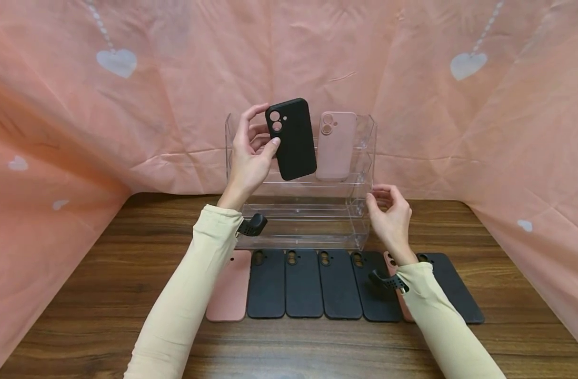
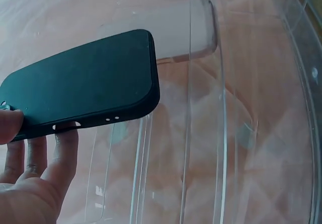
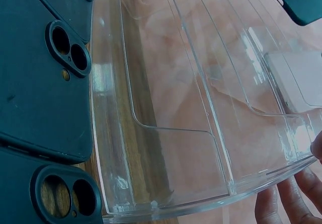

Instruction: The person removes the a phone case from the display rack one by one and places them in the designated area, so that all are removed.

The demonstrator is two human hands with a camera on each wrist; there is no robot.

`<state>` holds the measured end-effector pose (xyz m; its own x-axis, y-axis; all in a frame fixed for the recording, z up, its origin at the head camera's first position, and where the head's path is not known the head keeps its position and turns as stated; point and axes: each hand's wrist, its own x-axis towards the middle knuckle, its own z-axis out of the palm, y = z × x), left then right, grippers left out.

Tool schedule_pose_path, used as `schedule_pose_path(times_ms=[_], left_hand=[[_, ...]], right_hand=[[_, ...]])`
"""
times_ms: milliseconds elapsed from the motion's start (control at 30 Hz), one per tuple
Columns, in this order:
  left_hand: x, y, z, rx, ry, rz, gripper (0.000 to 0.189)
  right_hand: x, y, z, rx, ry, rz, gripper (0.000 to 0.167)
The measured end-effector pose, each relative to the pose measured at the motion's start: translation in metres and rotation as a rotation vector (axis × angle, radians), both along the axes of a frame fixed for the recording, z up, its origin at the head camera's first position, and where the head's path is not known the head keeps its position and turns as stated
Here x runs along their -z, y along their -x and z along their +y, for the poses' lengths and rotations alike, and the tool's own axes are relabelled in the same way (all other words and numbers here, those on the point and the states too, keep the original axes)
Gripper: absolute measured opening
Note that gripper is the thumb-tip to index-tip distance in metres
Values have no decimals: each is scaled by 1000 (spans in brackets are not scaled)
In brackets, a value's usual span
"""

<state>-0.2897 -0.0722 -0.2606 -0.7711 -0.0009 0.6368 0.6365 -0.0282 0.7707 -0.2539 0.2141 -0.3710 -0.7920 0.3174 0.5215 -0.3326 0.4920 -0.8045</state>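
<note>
My left hand holds a black phone case by its left long edge, thumb on the back below the camera holes and fingers behind. The case is tilted, in front of the upper part of a clear stepped display rack. My right hand grips the rack's right side wall; in the right wrist view, the thumb is inside and the other fingers are outside. A pink phone case stands upright in the rack's upper tier, just right of the held case.
Along the rack's front, a row of phone cases lies on the wooden table: a pink one at the left, several black ones, and another pink one partly under my right wrist. Pink cloth hangs behind and at both sides.
</note>
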Motion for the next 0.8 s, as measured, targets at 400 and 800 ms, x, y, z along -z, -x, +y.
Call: schedule_pose_path(times_ms=[400, 800], left_hand=[[15, -14, -13, 28, 120, -47, 63], [39, -23, -32, 90, 196, -153, 62]], right_hand=[[4, 2, -2, 14, -13, 17, 21], [3, 2, -3, 11, -6, 21, 21]])
